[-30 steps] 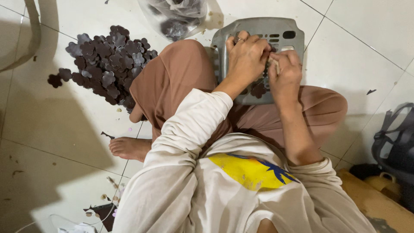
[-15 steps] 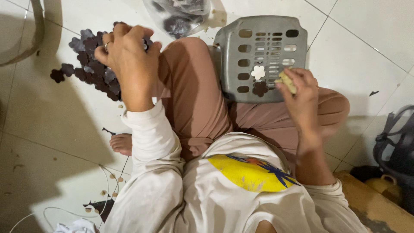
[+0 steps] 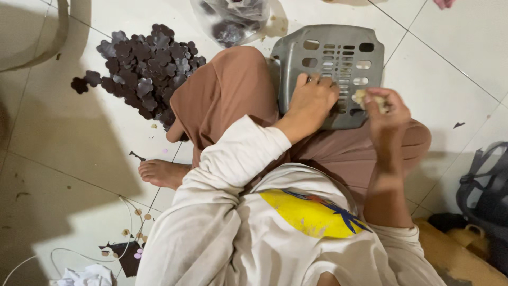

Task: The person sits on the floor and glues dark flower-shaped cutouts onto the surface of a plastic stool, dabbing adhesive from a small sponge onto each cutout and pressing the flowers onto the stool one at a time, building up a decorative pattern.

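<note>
Left hand (image 3: 313,100) pressed palm-down, fingers together, on the grey slotted plastic tray (image 3: 330,58) propped on the lap, steadying it. Right hand (image 3: 385,108), just right of it, pinched shut on a small pale lump (image 3: 365,97). Heap of dark purple flower-shaped cutouts (image 3: 143,66) lies on the floor, well left

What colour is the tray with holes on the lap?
The tray is grey, shown in the head view.

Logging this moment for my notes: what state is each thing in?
Grey slotted plastic tray: flat, resting on the lap.
Left hand: pressed on the tray, fingers curled.
Right hand: pinching a small pale piece.
Dark purple flower-shaped cutouts: heaped loose on the floor.
Clear plastic bag: open, holding dark pieces.
</note>
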### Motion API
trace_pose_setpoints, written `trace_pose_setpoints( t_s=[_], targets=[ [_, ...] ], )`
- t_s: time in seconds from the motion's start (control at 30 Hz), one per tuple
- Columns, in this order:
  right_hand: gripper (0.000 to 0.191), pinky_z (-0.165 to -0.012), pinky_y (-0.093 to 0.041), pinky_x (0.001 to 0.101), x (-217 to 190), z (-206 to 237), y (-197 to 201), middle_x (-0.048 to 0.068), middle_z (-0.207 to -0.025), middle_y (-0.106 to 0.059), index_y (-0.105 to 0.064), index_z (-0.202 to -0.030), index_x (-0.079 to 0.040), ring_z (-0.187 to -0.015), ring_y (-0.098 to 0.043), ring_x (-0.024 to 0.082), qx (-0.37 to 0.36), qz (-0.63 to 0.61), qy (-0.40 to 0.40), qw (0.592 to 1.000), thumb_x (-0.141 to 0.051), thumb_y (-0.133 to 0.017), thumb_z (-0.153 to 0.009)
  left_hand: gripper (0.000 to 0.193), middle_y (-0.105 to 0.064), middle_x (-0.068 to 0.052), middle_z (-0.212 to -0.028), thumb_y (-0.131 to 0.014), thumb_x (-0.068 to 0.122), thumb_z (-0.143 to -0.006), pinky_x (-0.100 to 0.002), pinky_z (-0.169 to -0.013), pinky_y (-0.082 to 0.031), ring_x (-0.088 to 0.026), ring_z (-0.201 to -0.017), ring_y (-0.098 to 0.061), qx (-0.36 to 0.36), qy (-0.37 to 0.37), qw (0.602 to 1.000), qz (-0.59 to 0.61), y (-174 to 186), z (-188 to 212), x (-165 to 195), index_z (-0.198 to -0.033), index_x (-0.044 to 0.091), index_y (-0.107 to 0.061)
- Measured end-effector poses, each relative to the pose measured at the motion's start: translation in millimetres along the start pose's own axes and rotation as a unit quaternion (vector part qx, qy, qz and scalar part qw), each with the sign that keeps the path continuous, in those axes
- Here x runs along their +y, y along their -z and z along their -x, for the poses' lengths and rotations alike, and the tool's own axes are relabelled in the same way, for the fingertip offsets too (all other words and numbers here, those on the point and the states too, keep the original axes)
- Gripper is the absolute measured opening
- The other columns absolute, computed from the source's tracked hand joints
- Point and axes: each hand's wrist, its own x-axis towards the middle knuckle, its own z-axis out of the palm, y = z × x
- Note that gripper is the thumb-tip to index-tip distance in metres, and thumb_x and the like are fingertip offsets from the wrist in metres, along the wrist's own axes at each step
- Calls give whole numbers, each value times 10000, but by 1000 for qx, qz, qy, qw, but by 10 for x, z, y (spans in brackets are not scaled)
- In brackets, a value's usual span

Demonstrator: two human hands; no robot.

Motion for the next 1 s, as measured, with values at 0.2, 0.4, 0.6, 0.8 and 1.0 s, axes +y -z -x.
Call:
trace_pose_setpoints(
  t_s=[0.2,0.4,0.6,0.8,1.0],
  targets=[
    [209,-915,-608,277,-85,-77,-4,123,-1145,-748,-703,-1230,-20,-1029,-719,186,19,-131,-80,988,-85,-692,-1032,196,-678,-79,-1047,-688,72,-808,-480,-956,-373,-288,-1073,-597,153,6,988,11,-195,-338,-124,-995,104,-738],
    [143,-911,-559,398,-41,-200,-503,165,-1152,-665,-716,-1164,9,-1057,-669,287,39,149,115,981,38,-689,-1026,113,-624,-26,-1001,-778,120,-742,-529,-922,-333,-279,-1035,-553,125,68,981,134,-157,-297,-198,-841,141,-727],
    [91,-868,-514,472,-105,63,-494,186,-1052,-630,-686,-1066,27,-973,-623,376,52,256,186,947,65,-690,-984,101,-603,-24,-985,-779,98,-719,-515,-920,-333,-272,-1041,-547,137,86,978,132,-64,-254,-127,-745,156,-701],
    [60,-777,-540,409,-149,127,-284,138,-1043,-655,-696,-1035,-33,-914,-660,294,-72,171,-26,982,-8,-645,-1017,111,-595,-22,-961,-772,76,-694,-496,-912,-320,-266,-1015,-541,142,81,975,151,-51,-266,-120,-722,150,-694],
    [79,-889,-502,481,-84,-71,-473,210,-1084,-625,-657,-1047,43,-989,-625,377,31,204,136,969,60,-666,-971,115,-600,-24,-973,-771,63,-719,-468,-886,-323,-265,-1020,-537,121,83,980,137,-48,-247,-151,-764,144,-705]
  ],
)
